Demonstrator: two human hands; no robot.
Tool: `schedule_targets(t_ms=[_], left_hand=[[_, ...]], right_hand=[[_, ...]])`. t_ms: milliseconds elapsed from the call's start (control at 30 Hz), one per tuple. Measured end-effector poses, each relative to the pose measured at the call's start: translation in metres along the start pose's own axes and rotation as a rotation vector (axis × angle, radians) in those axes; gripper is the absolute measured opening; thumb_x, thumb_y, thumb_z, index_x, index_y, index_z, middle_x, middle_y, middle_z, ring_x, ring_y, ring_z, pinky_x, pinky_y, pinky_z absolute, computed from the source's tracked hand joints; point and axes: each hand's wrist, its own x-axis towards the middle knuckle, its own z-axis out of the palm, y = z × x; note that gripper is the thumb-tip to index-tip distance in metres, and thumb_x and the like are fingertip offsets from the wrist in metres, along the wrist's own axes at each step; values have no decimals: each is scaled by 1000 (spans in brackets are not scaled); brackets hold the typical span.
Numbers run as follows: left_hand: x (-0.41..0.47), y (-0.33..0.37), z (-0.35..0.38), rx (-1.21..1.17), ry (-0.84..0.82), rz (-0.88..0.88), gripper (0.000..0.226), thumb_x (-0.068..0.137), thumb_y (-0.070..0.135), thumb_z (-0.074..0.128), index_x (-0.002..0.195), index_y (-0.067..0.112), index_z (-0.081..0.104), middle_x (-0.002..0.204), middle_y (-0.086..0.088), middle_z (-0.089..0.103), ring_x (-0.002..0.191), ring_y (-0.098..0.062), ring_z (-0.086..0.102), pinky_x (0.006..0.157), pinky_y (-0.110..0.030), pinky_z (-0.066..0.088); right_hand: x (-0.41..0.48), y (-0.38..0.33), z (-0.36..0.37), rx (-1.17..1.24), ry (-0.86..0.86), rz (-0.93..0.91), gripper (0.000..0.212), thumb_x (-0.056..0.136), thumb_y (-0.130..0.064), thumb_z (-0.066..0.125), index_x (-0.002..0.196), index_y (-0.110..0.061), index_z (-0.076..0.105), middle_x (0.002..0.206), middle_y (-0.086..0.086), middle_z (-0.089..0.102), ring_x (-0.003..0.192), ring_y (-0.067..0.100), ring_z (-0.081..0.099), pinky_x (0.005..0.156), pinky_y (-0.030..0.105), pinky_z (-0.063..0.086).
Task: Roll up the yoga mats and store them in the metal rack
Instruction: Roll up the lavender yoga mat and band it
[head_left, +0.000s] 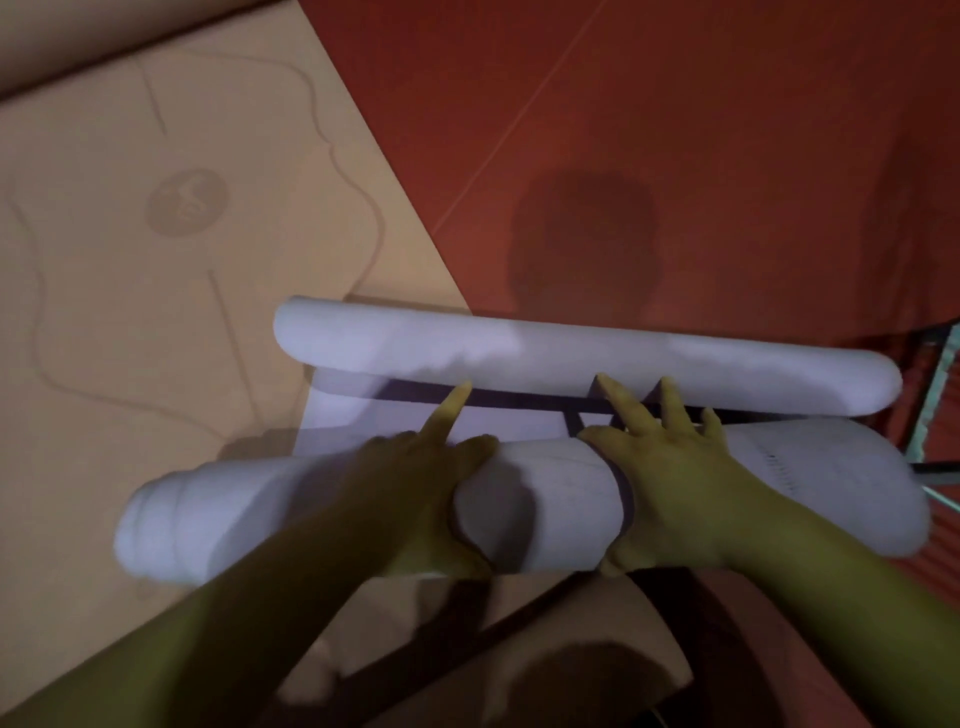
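Observation:
A pale lilac yoga mat (545, 499) lies rolled across the middle of the view, with a second rolled end of lilac mat (571, 353) just beyond it and a short flat stretch between them. A dark strap (626, 499) wraps the near roll and runs along the flat stretch. My left hand (431, 483) grips the near roll, index finger pointing forward. My right hand (670, 467) lies over the roll at the strap, fingers spread toward the far roll. The picture is blurred.
An orange mat (156, 234) with a printed outline and round logo lies flat on the left. Red floor (675, 130) fills the top right. A metal frame (930, 405) shows at the right edge. A dark strap (467, 639) crosses a tan surface near me.

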Motion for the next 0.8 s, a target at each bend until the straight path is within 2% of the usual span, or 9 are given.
schedule_targets(t_ms=[67, 133, 233, 300, 400, 500, 633, 700, 800], left_hand=[[3, -3, 1, -11, 12, 5, 122, 51, 93, 63, 152, 50, 11, 163, 3, -34, 126, -30, 56, 102, -47, 47], [4, -5, 1, -4, 6, 5, 124, 52, 95, 61, 154, 47, 10, 162, 3, -35, 134, -29, 49, 108, -47, 43], [2, -6, 4, 54, 84, 10, 123, 54, 99, 52, 155, 44, 9, 166, -3, -25, 147, -31, 29, 115, -52, 32], [1, -6, 8, 73, 169, -14, 115, 58, 102, 41, 153, 44, 13, 169, -6, -13, 152, -35, 20, 118, -60, 24], [5, -2, 13, 94, 237, -112, 100, 74, 98, 17, 154, 38, 27, 169, -9, 6, 152, -41, 21, 115, -68, 19], [11, 0, 16, 88, 271, -179, 96, 81, 95, 16, 154, 35, 31, 168, -11, 14, 152, -43, 20, 114, -70, 19], [23, -9, 8, 56, 258, -226, 99, 76, 97, 9, 159, 43, 7, 169, -4, -14, 155, -36, -8, 119, -64, -1], [29, -13, 4, 57, 252, -244, 103, 71, 98, 3, 158, 44, -4, 167, -2, -21, 154, -33, -15, 120, -62, -6], [40, -23, -2, 45, 281, -235, 106, 70, 99, 1, 160, 42, -2, 170, -6, -6, 155, -36, -7, 120, -64, 1]], right_hand=[[3, 3, -2, 7, -24, -10, 130, 50, -76, 80, 155, -44, 11, 158, -12, -41, 148, 46, -27, 116, 75, 4], [3, 4, -3, 4, -40, -19, 128, 51, -83, 74, 155, -43, 11, 158, -10, -43, 148, 45, -27, 117, 74, 5], [5, 2, -5, 16, 17, 6, 114, 60, -103, 42, 154, -43, 18, 161, -8, -38, 150, 44, -25, 118, 71, 7], [11, -1, -4, 5, 100, 45, 102, 71, -101, 19, 155, -45, 18, 164, -7, -31, 151, 43, -20, 119, 67, 8], [18, -4, 0, -16, 219, 82, 99, 74, -97, -1, 158, -45, 9, 167, -8, -24, 153, 43, -14, 120, 64, 9], [24, -1, 1, 4, 249, 95, 99, 73, -94, -4, 159, -45, -1, 166, -10, -25, 153, 43, -16, 122, 63, 7], [34, 2, -5, 26, 298, 103, 96, 77, -94, 0, 159, -44, -3, 167, -10, -23, 152, 43, -16, 122, 62, 6], [37, 1, -10, 35, 328, 110, 95, 78, -93, 2, 159, -43, -1, 168, -10, -19, 152, 44, -14, 122, 61, 6], [37, 2, -17, 39, 346, 119, 97, 76, -92, 2, 159, -43, 2, 169, -9, -15, 153, 44, -10, 121, 61, 7]])
